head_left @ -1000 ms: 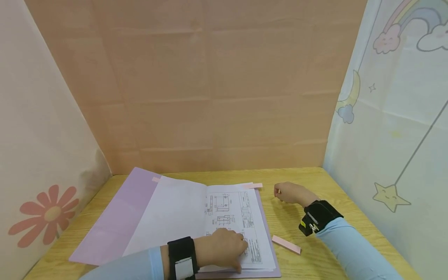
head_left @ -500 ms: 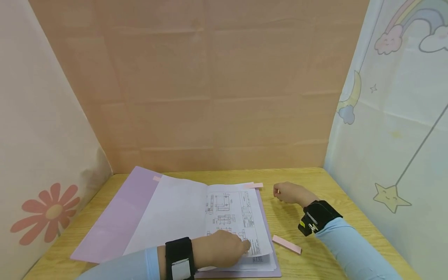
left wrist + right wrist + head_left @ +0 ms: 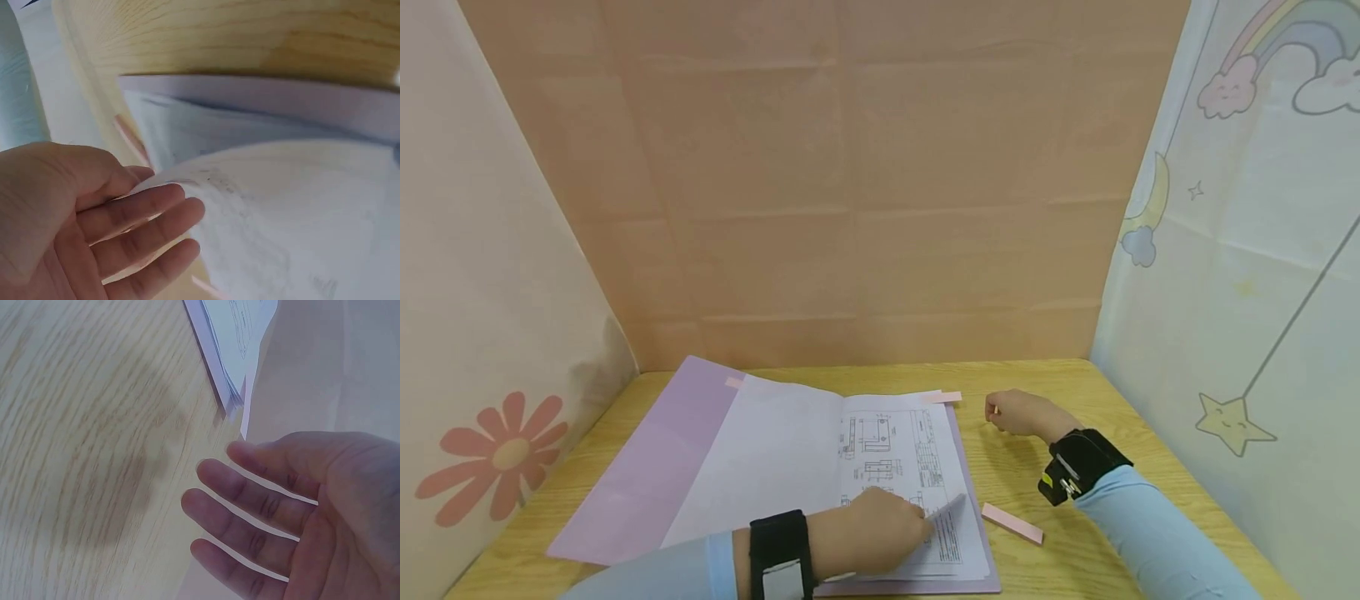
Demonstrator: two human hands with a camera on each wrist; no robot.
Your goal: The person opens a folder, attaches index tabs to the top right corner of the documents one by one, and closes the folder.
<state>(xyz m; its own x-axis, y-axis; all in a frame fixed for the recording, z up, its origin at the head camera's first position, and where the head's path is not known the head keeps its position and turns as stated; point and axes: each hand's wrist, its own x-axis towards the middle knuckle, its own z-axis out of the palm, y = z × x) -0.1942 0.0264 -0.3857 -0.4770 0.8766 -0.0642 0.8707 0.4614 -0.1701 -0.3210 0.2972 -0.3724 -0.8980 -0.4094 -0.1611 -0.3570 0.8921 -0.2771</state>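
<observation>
A purple folder (image 3: 647, 475) lies open on the table with printed sheets inside. Technical drawings show on the right-hand page (image 3: 898, 433). Over its lower part is my left hand (image 3: 876, 529), pinching the page's lower corner (image 3: 950, 505), which is lifted and bent back. The left wrist view shows the raised sheet (image 3: 300, 200) curving away from the thumb and forefinger, with the other fingers of the left hand (image 3: 94, 219) spread below. My right hand (image 3: 1026, 413) hovers to the right of the folder, fingers loosely curled. In the right wrist view that hand (image 3: 281, 519) holds nothing.
A pink strip (image 3: 1012, 524) lies on the wooden table (image 3: 1022, 475) beside the folder. Pink tabs stick out at the top of the right page (image 3: 947, 397) and on the left cover. A brown wall (image 3: 850, 208) and printed side panels (image 3: 1247, 292) enclose the table.
My left hand has taken the page's lower corner and lifted it off the sheets beneath, so that it now curls back. The right hand has stayed in place.
</observation>
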